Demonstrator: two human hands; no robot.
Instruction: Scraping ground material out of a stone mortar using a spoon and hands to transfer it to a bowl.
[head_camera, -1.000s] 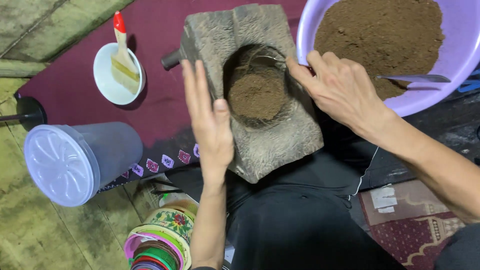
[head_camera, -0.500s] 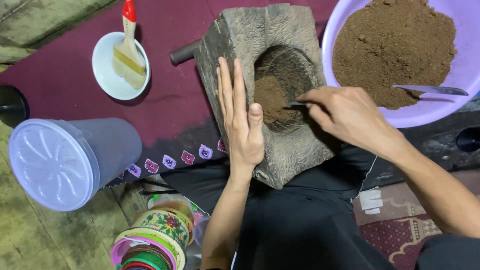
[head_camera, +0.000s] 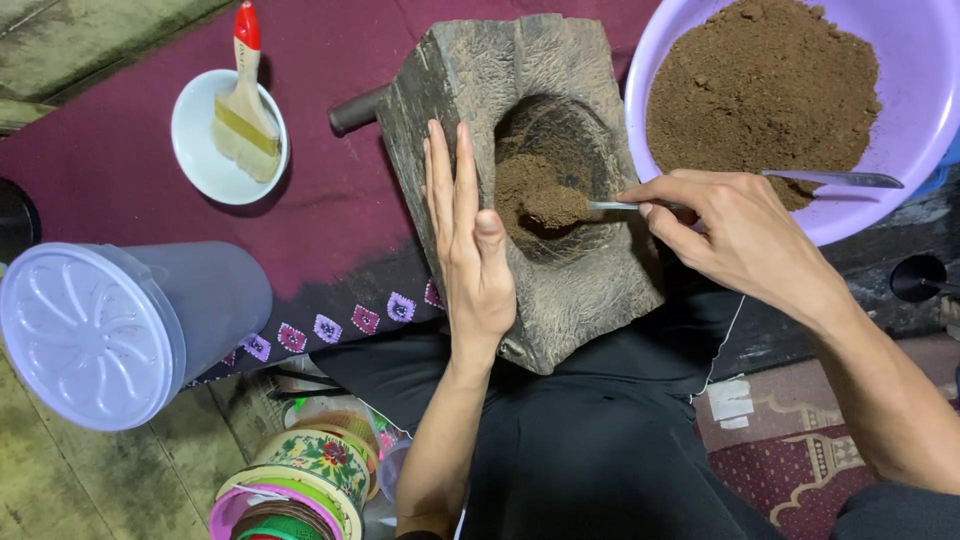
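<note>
The person sits on the floor with a carved wooden mould block (head_camera: 520, 190) resting against their lap, tilted a little, its round hollow facing up. Brown powder (head_camera: 535, 195) fills the lower part of that hollow. The left hand (head_camera: 470, 250) lies flat on the top face of the block, just left of the hollow; its fingers (head_camera: 450, 180) are straight and pressed together, pointing away from the body, the thumb resting near the hollow's rim. It grips nothing, only presses down on the wood.

The right hand (head_camera: 735, 235) comes in from the right, over the block's edge. Its thumb and first fingers are pinched on the handle of a small metal spoon (head_camera: 595, 206), and the spoon's tip is sunk into the powder, just right of the left thumb. The remaining fingers curl loosely under the palm.

Touching the block's right side is a purple plastic basin (head_camera: 930, 120) heaped with the same brown powder, a second metal spoon (head_camera: 830, 179) lying across it. To the left, on the maroon cloth (head_camera: 120, 200), a white dish (head_camera: 200, 160) holds a red-handled brush (head_camera: 243, 105). Nearer the person, a translucent lidded tub (head_camera: 110, 335) lies on its side, and a stack of colourful tins (head_camera: 300, 480) sits beside the left forearm.
</note>
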